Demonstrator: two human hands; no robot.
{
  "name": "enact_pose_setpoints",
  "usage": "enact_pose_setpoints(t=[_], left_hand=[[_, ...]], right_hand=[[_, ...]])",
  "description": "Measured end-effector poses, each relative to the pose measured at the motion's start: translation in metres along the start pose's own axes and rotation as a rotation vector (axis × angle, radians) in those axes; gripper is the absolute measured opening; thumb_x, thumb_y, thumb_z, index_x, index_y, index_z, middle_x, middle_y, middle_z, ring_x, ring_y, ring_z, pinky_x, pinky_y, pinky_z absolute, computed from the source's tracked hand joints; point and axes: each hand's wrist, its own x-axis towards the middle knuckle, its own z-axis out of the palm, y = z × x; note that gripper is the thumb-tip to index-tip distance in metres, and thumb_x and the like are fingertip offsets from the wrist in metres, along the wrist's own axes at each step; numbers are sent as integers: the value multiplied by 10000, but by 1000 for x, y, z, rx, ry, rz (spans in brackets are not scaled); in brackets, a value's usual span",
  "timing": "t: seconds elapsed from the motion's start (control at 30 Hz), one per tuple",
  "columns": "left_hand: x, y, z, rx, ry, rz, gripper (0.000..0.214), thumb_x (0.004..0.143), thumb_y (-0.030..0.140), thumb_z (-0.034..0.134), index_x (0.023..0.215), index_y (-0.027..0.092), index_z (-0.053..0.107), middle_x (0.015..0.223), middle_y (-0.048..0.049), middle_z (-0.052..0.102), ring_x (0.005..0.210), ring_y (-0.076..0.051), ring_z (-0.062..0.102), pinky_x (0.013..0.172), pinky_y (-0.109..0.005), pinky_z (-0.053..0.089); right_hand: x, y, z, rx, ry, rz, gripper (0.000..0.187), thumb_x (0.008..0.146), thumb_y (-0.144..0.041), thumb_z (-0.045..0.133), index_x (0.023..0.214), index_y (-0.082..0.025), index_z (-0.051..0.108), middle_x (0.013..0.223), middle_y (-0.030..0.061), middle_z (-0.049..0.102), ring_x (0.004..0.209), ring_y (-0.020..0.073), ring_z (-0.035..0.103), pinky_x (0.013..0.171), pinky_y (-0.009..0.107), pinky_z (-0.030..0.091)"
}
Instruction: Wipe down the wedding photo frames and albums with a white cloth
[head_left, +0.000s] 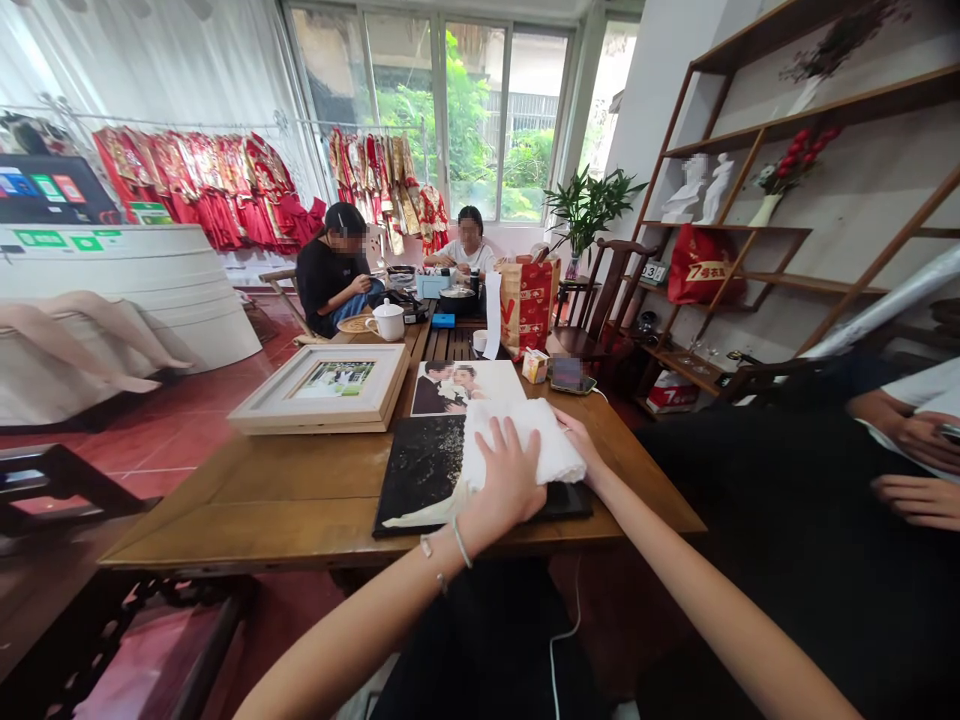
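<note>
A thick, folded white cloth (480,425), towel-like, lies over the right part of a black board (420,470) on the table. My left hand (514,475) rests flat on the cloth with its fingers spread. At the cloth's right edge is my right hand (583,448), closed on that side; some of its fingers are hidden. Pale flakes speckle the bare part of the board. From under the cloth a thin cream strip (424,515) sticks out to the left. Just behind the board lies a printed couple photo (495,385), partly covered by the cloth.
A pale box frame (247,405) holding a photo stands left on the wooden table (300,500). Farther back are a white teapot (387,320), a red-and-brown paper bag (529,305), a small box (535,365) and a phone (572,375). Two people sit opposite; another person's hands (922,480) are at right.
</note>
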Motion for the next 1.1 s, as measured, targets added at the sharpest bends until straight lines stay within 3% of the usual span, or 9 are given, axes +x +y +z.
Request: enact_pose_setpoints(t=[0.27, 0.4, 0.53, 0.73, 0.87, 0.97, 1.1], left_hand=[[-78, 13, -5, -148, -102, 86, 853, 706, 453, 597, 1442, 233, 228, 1516, -196, 93, 1362, -433, -39, 1042, -655, 41], [-98, 11, -6, -205, -109, 95, 857, 700, 484, 589, 1444, 269, 220, 1527, -162, 79, 1369, -403, -49, 1061, -630, 41], [-84, -3, -8, -193, -70, 32, 778, 729, 474, 571, 1426, 310, 267, 1522, -128, 154, 1383, -375, 27, 1070, -599, 104], [-13, -30, -11, -52, -37, -102, 690, 768, 426, 551, 1402, 270, 330, 1487, -155, 245, 1361, -400, 147, 1023, -608, 194], [25, -31, -7, -10, -54, -101, 695, 781, 433, 541, 1410, 251, 307, 1480, -181, 245, 1348, -422, 163, 1000, -626, 198], [27, -21, 0, 23, -12, -116, 714, 773, 423, 551, 1413, 236, 295, 1483, -198, 228, 1347, -438, 141, 998, -647, 159], [-4, -4, 4, 15, 37, -118, 742, 744, 405, 581, 1409, 227, 304, 1485, -205, 219, 1350, -446, 115, 1007, -656, 131]], right_hand=[[-3, -3, 0, -178, 0, -47, 443, 799, -445, 517, 1153, -202, 629, 1294, 94, 563, 1249, 255, 467, 1090, 459, 295], [-2, 1, 2, -310, -43, -163, 491, 753, -523, 578, 1125, -209, 646, 1289, 103, 565, 1264, 276, 443, 1096, 480, 275], [-3, 5, 2, -360, -71, -211, 474, 772, -518, 564, 1132, -220, 643, 1281, 110, 568, 1265, 274, 441, 1094, 491, 277], [4, 18, 1, -305, -45, -165, 434, 824, -513, 475, 1116, -246, 653, 1282, 74, 574, 1270, 251, 438, 1096, 476, 274], [8, 29, -2, -195, -18, -127, 461, 801, -517, 493, 1143, -242, 635, 1299, 63, 563, 1245, 262, 467, 1068, 470, 318], [8, 33, -4, -192, -9, -147, 496, 752, -493, 561, 1162, -220, 624, 1291, 86, 567, 1209, 285, 499, 1043, 478, 347], [4, 29, -5, -268, -16, -191, 495, 735, -463, 584, 1167, -225, 623, 1307, 91, 552, 1230, 285, 477, 1048, 463, 350]])
